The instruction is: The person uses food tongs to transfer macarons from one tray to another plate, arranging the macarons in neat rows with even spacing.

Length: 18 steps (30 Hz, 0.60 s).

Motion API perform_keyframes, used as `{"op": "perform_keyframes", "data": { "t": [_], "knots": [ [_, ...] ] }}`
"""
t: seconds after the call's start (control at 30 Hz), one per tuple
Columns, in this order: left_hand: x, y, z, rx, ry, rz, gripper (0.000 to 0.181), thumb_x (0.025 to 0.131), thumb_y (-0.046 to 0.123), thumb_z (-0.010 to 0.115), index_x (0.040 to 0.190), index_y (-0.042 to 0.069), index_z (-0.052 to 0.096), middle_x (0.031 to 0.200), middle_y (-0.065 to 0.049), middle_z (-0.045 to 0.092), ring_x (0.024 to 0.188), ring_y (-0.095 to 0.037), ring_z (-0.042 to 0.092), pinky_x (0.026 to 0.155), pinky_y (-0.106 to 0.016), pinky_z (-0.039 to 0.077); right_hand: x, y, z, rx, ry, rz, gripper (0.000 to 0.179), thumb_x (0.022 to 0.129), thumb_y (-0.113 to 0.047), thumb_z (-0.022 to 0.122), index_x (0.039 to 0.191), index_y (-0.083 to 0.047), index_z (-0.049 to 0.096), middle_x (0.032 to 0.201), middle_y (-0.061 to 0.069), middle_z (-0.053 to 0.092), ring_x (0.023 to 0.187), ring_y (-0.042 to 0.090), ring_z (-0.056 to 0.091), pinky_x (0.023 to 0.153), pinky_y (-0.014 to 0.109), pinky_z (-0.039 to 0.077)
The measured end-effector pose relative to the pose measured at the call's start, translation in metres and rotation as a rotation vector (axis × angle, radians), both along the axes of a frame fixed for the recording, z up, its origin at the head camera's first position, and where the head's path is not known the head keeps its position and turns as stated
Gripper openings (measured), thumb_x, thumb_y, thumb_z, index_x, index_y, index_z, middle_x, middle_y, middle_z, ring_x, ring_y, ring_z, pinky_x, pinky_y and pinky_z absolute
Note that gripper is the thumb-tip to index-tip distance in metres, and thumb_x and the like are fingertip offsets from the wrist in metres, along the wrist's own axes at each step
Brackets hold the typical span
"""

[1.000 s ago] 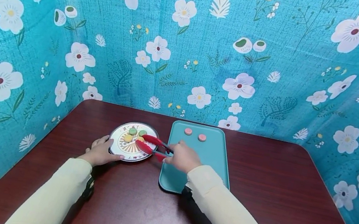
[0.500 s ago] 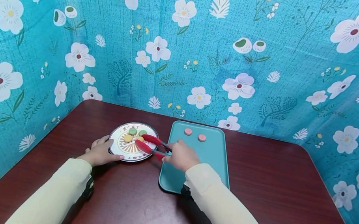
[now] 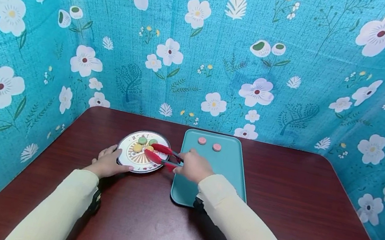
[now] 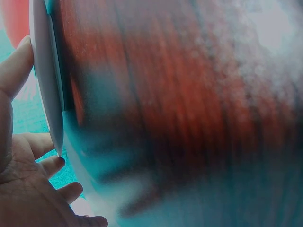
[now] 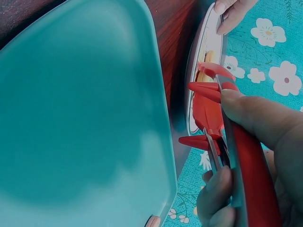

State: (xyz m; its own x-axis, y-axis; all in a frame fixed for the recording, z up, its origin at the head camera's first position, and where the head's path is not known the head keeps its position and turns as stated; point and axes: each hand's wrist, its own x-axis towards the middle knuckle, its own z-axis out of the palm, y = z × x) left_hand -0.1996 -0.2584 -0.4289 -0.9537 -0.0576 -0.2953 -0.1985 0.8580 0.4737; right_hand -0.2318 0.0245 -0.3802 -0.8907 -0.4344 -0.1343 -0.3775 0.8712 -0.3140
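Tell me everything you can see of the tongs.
The tongs have slim arms with silvery, metal-looking edges, red handle surfaces and broad red tips that look like plastic or silicone. Small red prongs stick out near the tips. They are held in the grip of the right hand, reaching over the plate. The tips stand apart, either side of a yellow round piece; whether they press it cannot be told.

Seemingly a curtained booth, as flowered blue cloth [image 3: 230, 36] borders a dark table [image 3: 291, 197]
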Motion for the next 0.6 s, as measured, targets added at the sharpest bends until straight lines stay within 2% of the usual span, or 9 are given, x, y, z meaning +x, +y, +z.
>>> {"op": "perform_keyframes", "data": {
  "t": [0.2,0.6],
  "knots": [
    [-0.0001,-0.0003,-0.0007,-0.001,0.0,0.004,0.102,0.081,0.055,0.069,0.149,-0.007,0.023,0.152,-0.03,0.013,0.135,-0.049,0.01,0.104,-0.07,0.015,-0.0004,-0.0006,0.0,0.007,0.0,-0.001,0.055,0.082,-0.035,0.077,0.13,-0.013,0.063,0.106,0.009,0.056,0.083,0.018,0.052,0.061,0.031,0.048],
    [-0.0011,-0.001,-0.0032,0.004,-0.009,0.008,0.103,0.081,0.056,0.068,0.15,-0.005,0.022,0.153,-0.028,0.012,0.136,-0.048,0.01,0.105,-0.07,0.014,0.0001,-0.0023,0.0073,-0.012,-0.059,-0.036,0.053,0.083,-0.035,0.076,0.128,-0.012,0.064,0.109,0.008,0.055,0.085,0.019,0.052,0.063,0.033,0.047]
  ]
}}
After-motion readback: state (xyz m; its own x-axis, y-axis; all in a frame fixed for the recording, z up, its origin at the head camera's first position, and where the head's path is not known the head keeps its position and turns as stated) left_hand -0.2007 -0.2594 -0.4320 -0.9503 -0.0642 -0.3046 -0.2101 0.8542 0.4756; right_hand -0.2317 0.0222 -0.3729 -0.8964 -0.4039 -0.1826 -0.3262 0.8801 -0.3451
